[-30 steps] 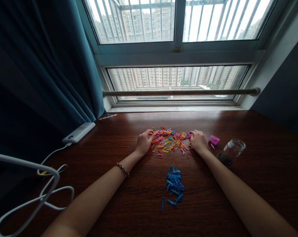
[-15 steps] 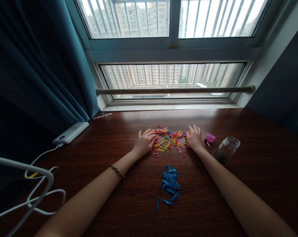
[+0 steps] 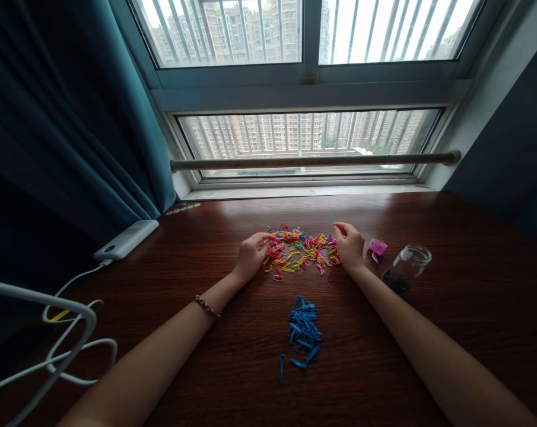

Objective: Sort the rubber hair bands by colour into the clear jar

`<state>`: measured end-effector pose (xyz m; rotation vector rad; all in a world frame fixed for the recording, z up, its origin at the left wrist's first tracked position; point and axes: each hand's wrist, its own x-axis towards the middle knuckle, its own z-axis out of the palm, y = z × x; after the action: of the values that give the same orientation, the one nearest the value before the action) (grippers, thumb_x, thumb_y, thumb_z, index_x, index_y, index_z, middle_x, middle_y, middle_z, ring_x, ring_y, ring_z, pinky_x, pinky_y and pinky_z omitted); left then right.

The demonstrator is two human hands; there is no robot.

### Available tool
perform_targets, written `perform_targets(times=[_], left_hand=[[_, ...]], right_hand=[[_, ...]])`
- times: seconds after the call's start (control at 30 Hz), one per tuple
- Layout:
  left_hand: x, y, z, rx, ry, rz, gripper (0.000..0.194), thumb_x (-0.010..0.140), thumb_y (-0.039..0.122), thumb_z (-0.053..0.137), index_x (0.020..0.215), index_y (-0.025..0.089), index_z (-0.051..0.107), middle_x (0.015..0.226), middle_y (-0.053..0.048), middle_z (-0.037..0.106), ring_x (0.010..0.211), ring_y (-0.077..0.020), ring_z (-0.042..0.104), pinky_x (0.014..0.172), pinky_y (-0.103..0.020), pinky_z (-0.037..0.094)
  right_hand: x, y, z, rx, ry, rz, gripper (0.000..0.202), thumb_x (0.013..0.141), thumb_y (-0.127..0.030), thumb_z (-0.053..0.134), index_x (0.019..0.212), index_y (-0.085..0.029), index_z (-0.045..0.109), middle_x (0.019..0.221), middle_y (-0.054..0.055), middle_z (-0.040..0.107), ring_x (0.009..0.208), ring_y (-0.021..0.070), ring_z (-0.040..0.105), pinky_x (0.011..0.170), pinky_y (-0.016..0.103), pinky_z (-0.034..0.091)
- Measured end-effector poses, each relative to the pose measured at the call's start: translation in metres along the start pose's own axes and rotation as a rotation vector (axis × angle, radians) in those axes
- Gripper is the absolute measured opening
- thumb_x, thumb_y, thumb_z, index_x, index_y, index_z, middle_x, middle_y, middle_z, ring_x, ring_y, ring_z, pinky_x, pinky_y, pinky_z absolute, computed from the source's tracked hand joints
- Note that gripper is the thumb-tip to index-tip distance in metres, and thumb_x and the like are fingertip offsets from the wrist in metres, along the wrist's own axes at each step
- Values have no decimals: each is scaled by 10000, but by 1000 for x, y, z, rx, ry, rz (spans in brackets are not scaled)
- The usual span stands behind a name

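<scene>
Left hand (image 3: pixel 251 256) partly curled, palm down, at the left edge of a loose multicoloured heap of small clips (image 3: pixel 295 252); fingertips touch the heap. Thumb and forefinger come nearly together. Cannot tell whether a clip is gripped between them, the contact being too small and crowded to read.

Right hand (image 3: pixel 349 244) at the heap's right edge, thumb and forefinger closed in a pinch, remaining fingers folded and largely hidden behind the back of the hand. Small blue-green bit (image 3: pixel 333 223) shows at the fingertips; its full shape is covered.

Heap lies between the hands on the dark wood bench (image 3: pixel 366 367): red, pink, yellow, a few blue, many overlapping, single outlines lost. Nearer the wearer, a separate blue pile (image 3: pixel 304 325), one blue clip (image 3: pixel 282 366) apart at its left.

Right of the right hand, a pink item (image 3: pixel 377 247), its form unclear. Beyond it a clear glass jar (image 3: pixel 407 267), tilted in view, dark contents indistinct. Far left, white power strip (image 3: pixel 126 240) beside the curtain (image 3: pixel 134 148); white cable (image 3: pixel 79 308) cut off by the frame. Both forearms also cropped at the bottom.
</scene>
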<state>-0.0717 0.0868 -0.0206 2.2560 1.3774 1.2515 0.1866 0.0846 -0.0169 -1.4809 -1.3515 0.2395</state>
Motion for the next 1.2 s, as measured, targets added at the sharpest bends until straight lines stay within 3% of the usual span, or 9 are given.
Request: perform_targets(times=[0.07,0.17,0.3,0.4,0.5,0.67,0.77,1.0,1.2], left_hand=[[0,-3,-1,-71,50,-105,179,769,293,527,860,178,630,868,-48,663,807,-175,614,768,-303,487],[0,-7,-1,-156,91,-207,168,736,304,559,809,168,624,789,-35,664,717,-163,622,690,-286,506],[1,-9,2,-308,110,-249,184,721,263,575,874,163,601,838,-45,662,776,-169,630,729,-298,512],[1,-9,3,-377,106,-270,204,736,255,563,915,162,587,882,-58,658,800,-177,637,752,-313,512],[1,-9,3,-438,90,-289,201,756,270,542,920,157,574,886,-63,653,779,-182,646,727,-316,520],[3,-1,2,-543,73,-283,216,751,280,559,923,150,548,933,-77,642,829,-195,643,751,-321,518],[-2,17,5,-572,21,-280,208,763,306,554,901,151,546,914,-77,648,844,-199,641,760,-321,517],[-30,75,12,-346,-397,199,166,791,315,541,816,174,625,818,-58,662,782,-155,617,758,-281,482],[-20,65,2,49,-486,546,243,825,332,484,988,197,603,1005,-60,637,1061,-200,502,997,-406,280]], right_hand=[[-4,-21,-3,261,-125,86,276,730,-344,546,854,-117,639,801,103,666,730,190,609,694,324,473],[-13,-54,-12,531,-656,157,275,626,-354,662,770,-119,656,694,55,664,642,152,612,635,283,486],[-27,-80,-25,570,-1396,168,272,575,-316,711,774,-135,668,688,22,664,627,125,617,619,246,502],[-35,-84,-28,489,-1698,156,317,584,-304,706,864,-159,670,758,23,676,649,126,631,593,218,506],[-33,-78,-21,449,-1573,175,301,651,-321,653,899,-151,660,755,39,676,597,128,633,531,214,500],[-18,-48,-4,200,-611,-24,201,765,-273,516,795,-138,662,747,70,675,659,166,628,612,284,497],[-13,-23,3,-25,-307,-214,232,797,-208,447,889,-157,653,892,84,668,841,198,603,787,348,459],[-18,-1,12,-283,-427,-420,355,845,-206,378,1172,-175,513,1195,46,546,1206,205,355,1006,372,284],[-21,-11,12,-504,-603,-414,464,868,-485,293,1257,-266,421,1350,-7,385,1277,252,220,1034,482,145]])
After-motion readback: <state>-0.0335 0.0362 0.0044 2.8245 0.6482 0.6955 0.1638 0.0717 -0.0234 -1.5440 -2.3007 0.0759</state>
